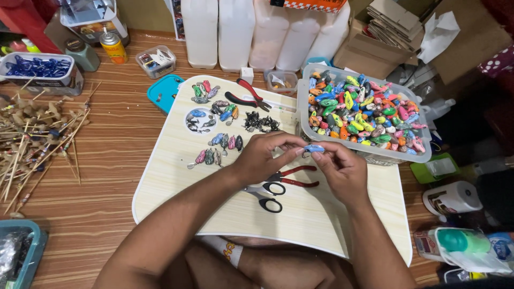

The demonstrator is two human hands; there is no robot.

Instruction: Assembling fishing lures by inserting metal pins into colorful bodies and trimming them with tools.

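Two hands meet above the lap board point(176, 176), sharing one small blue lure point(314, 148). The left hand point(262, 155) pinches the lure's left end between thumb and fingertips; the right hand point(341, 168) pinches its right end, so the lure lies level between the two grips, just above the board and just in front of the tub point(369, 155). Both grips are pressed closed on the lure.

Directly under the hands lie one pair of red-handled pliers point(293, 176) and one pair of black scissors point(265, 195), touching each other. A second pair of red-and-black pliers point(247, 95) rests near the board's far edge. Four loose clusters of finished lures point(225, 142) sit on the board's left half; the count within each cannot be told. One dark heap of hooks point(261, 123) lies between them and the tub. The clear tub holds many coloured lures, too many to count. Four white jugs point(235, 32) stand behind the board. A bundle of bamboo sticks point(37, 134) lies on the floor at left.
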